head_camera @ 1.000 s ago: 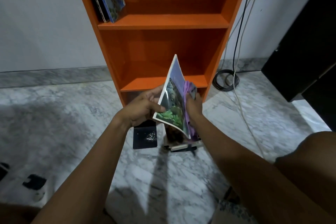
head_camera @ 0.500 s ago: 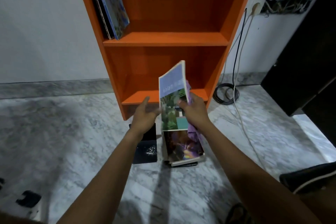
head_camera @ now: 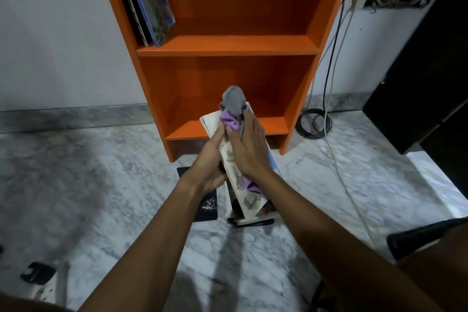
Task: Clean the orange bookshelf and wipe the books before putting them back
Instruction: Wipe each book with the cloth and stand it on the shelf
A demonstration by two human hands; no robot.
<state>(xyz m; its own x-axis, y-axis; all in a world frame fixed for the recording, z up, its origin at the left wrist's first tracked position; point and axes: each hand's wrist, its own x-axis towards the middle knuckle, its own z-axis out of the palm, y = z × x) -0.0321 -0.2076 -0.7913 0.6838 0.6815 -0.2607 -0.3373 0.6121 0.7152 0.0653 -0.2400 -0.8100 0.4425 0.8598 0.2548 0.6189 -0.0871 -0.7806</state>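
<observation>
While the book point(head_camera: 229, 157) was upright before, it is now tipped flat and rubbed with the cloth point(head_camera: 231, 114); both hands' fingers point(head_camera: 249, 132) are pressed on it, so wiping is under way.

Left hand point(head_camera: 210, 162) grips book point(head_camera: 228, 157) from below, right hand point(head_camera: 249, 149) presses purple-grey cloth point(head_camera: 231, 111) onto it. Behind: orange shelf point(head_camera: 228, 44), few books point(head_camera: 147, 5) upper-left. More books stacked point(head_camera: 253, 213) on floor point(head_camera: 88, 172).

We count one bookshelf point(head_camera: 228, 43) at twelve o'clock, two hands, one cloth point(head_camera: 231, 111), and two cables point(head_camera: 329, 78) at two o'clock.
</observation>
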